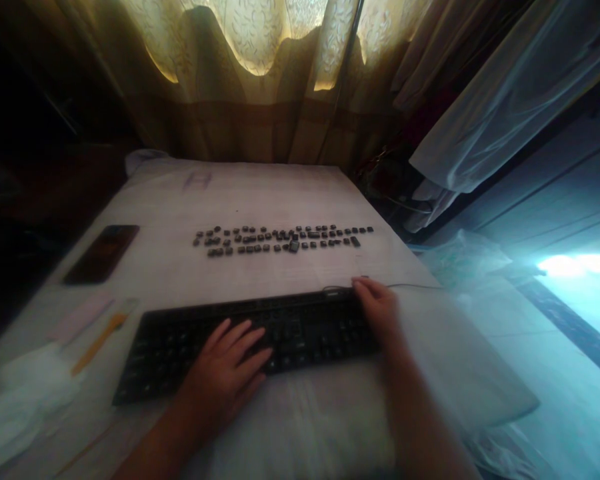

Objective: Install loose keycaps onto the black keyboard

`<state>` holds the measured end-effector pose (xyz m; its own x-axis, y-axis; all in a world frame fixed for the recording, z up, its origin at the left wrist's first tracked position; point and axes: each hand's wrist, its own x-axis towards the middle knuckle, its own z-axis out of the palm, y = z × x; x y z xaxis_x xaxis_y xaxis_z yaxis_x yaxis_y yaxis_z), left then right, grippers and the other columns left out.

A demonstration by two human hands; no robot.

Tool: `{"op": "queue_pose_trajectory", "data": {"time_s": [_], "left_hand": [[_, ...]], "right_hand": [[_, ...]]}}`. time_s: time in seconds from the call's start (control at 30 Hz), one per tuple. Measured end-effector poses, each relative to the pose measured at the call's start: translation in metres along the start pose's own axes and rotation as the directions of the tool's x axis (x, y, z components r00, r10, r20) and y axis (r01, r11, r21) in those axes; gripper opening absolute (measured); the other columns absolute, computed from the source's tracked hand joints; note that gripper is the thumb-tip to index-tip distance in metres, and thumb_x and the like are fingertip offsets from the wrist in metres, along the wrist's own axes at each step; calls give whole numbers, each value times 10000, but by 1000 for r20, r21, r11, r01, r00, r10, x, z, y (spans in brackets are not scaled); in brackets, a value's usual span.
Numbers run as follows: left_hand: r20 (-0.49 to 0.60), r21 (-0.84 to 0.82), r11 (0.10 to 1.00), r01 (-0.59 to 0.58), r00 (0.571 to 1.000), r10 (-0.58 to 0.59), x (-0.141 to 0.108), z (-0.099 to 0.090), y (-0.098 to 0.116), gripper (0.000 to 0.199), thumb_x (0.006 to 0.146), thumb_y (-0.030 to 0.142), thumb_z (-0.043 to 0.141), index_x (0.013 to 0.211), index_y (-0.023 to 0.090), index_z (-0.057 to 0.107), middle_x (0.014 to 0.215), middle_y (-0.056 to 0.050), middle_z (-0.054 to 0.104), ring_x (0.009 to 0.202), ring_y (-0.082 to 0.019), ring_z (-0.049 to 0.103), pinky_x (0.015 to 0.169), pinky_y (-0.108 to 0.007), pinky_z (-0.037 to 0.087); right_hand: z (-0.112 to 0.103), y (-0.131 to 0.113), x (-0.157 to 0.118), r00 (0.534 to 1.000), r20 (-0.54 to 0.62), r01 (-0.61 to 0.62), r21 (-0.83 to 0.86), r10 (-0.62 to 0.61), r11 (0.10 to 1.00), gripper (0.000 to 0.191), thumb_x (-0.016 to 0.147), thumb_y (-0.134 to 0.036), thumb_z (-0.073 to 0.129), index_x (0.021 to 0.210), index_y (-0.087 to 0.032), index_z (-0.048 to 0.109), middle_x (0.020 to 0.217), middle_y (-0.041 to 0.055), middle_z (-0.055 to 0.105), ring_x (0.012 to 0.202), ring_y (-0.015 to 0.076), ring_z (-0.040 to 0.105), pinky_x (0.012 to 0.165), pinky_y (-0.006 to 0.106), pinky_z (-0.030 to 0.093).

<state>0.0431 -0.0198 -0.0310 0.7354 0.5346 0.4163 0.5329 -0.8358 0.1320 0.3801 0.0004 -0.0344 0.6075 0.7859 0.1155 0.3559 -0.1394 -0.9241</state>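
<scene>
Your keyboard lies on the table in front of you, slightly slanted, its right end farther from you than its left. Your left hand is palm down over the keys left of the middle, fingers stretched out and a little apart, closed around nothing. Your right hand is at the keyboard's far right corner, fingers bent beside the cord; you can't tell from this view whether it grips the edge or only touches it. Beyond the keyboard, loose keycaps sit in uneven rows, well apart from both hands. To your left are a phone, a yellow tool and, nearer you, a blurred white cloth.
</scene>
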Motion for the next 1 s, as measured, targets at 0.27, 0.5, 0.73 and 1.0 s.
{"op": "queue_pose_trajectory", "data": {"time_s": [0.27, 0.5, 0.73, 1.0], "left_hand": [[49, 13, 1000, -27, 998, 26, 6, -5, 1, 355, 910, 263, 575, 1260, 267, 634, 1323, -47, 659, 1256, -277, 570, 1104, -558, 394], [64, 31, 999, -34, 997, 32, 5, -1, 2, 372, 924, 288, 556, 1291, 268, 613, 1309, -39, 671, 1252, -271, 576, 1111, -556, 380], [-16, 34, 999, 34, 999, -33, -1, -16, -18, 322, 921, 284, 548, 1225, 259, 651, 1297, -35, 679, 1243, -274, 586, 1090, -538, 398], [-17, 120, 972, 202, 979, -201, -29, -30, -52, 342, 921, 429, 506, 1144, 270, 710, 1194, -57, 733, 1161, -306, 644, 1062, -566, 413]], "right_hand": [[0, 1, 1, 1000, 3, -2, -9, 2, 1000, 408, 682, -556, 666, 810, -186, 780, 890, 112, 776, 907, 303, 694, 882, 446, 514], [1, 0, 0, 1000, 3, 12, -7, -12, 1000, 408, 685, -566, 664, 796, -192, 782, 857, 105, 776, 877, 298, 692, 858, 437, 518], [1, 2, 1, 1000, 1, -3, 20, 3, 1000, 415, 672, -578, 677, 793, -196, 782, 868, 102, 779, 886, 300, 696, 862, 437, 517], [0, 1, 1, 1000, 2, -12, 27, 12, 1000, 384, 670, -538, 688, 803, -192, 785, 873, 100, 781, 889, 302, 697, 880, 448, 514]]}}
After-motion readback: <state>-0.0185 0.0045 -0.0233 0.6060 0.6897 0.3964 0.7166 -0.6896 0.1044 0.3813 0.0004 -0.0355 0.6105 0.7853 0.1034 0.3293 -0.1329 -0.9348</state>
